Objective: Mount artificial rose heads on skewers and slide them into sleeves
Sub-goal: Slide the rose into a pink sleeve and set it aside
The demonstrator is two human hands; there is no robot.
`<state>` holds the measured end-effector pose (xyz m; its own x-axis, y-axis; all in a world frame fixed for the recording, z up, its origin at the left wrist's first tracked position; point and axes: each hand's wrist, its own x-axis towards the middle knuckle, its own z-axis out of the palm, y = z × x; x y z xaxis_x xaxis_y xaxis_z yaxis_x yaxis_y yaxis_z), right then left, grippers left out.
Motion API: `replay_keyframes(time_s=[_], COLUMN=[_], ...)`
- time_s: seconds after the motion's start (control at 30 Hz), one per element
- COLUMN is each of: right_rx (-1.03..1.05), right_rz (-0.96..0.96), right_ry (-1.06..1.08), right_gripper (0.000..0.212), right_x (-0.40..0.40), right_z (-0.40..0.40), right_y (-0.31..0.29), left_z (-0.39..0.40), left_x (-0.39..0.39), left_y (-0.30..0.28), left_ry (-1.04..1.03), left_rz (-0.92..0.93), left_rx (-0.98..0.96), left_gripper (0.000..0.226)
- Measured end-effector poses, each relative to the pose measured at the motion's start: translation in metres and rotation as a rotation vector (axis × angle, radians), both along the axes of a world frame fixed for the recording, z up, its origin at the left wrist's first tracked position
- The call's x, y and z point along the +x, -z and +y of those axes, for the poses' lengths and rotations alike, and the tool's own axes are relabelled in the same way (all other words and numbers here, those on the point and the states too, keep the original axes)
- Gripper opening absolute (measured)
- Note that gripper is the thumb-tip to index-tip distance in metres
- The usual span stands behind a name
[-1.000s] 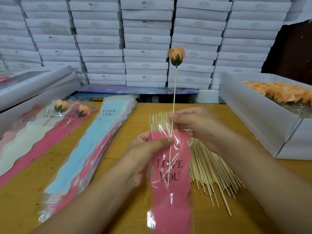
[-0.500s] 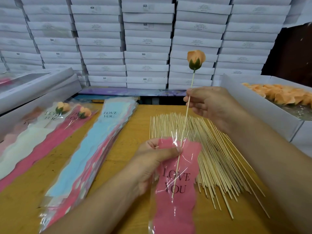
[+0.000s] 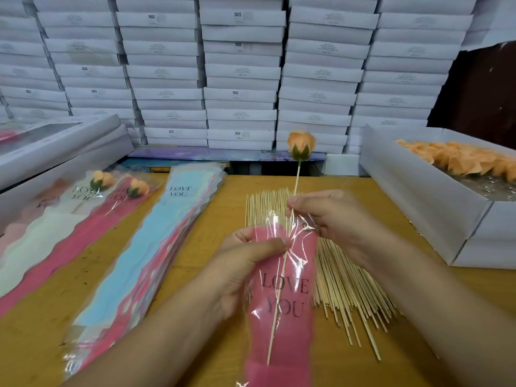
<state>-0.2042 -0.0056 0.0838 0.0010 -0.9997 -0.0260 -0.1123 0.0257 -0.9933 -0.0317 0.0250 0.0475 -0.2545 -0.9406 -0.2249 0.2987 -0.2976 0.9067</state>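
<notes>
A peach rose head (image 3: 301,145) with a green base sits on top of a thin wooden skewer (image 3: 295,185). My right hand (image 3: 332,216) pinches that skewer just above the mouth of a pink "LOVE YOU" sleeve (image 3: 282,303). The skewer's lower part runs down inside the sleeve, its tip well below the lettering. My left hand (image 3: 245,263) grips the sleeve's top edge, thumb on the clear front film.
Loose skewers (image 3: 343,286) lie in a heap on the wooden table under my hands. A stack of blue and pink sleeves (image 3: 156,247) lies to the left, two sleeved roses (image 3: 120,185) beyond it. A white box of rose heads (image 3: 463,160) stands right. Stacked white boxes (image 3: 240,74) fill the back.
My right hand has come down the skewer towards the sleeve mouth, pushing the skewer deeper into the pink sleeve. The rose head has dropped lower. My left hand keeps its grip.
</notes>
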Motion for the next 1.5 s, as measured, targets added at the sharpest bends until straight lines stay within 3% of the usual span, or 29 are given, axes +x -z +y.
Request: replay_keyframes(time_s=[0.1,0.3,0.43,0.5,0.7,0.93,1.1,1.37,1.5], right_rx=[0.011,-0.048,-0.058,-0.063,-0.033,0.009,0.031,0.077,0.109], right_rz=[0.01,-0.076,-0.116,-0.113,-0.059,-0.019,-0.016,-0.072,-0.032], right_ry=[-0.016,0.062,0.125,0.116,0.052,-0.025,0.027,0.048,0.012], right_gripper=[0.011,0.015,0.011,0.01,0.01,0.012,0.018,0.01,0.019], right_x=[-0.002,-0.011,-0.013,-0.011,-0.001,0.009,0.008,0.01,0.008], right_z=[0.002,-0.014,-0.022,-0.021,-0.009,0.008,0.004,0.005,0.007], right_y=[0.002,-0.017,-0.022,-0.02,-0.007,0.003,-0.003,0.004,0.007], left_z=[0.001,0.005,0.007,0.007,0.004,0.001,0.002,0.001,0.001], left_x=[-0.001,-0.005,-0.006,-0.005,-0.002,0.001,-0.001,-0.001,0.001], left_y=[0.0,0.001,0.002,0.002,-0.002,-0.001,-0.002,-0.003,-0.003], left_ry=[0.012,0.037,0.044,0.045,0.007,0.023,0.041,0.041,0.068], left_rz=[-0.008,-0.021,-0.005,0.006,0.003,0.012,0.035,0.038,0.027], left_rx=[-0.002,0.007,0.019,0.014,0.0,0.018,0.032,0.054,0.054], left_gripper=[0.046,0.063,0.05,0.044,0.058,0.056,0.057,0.055,0.058])
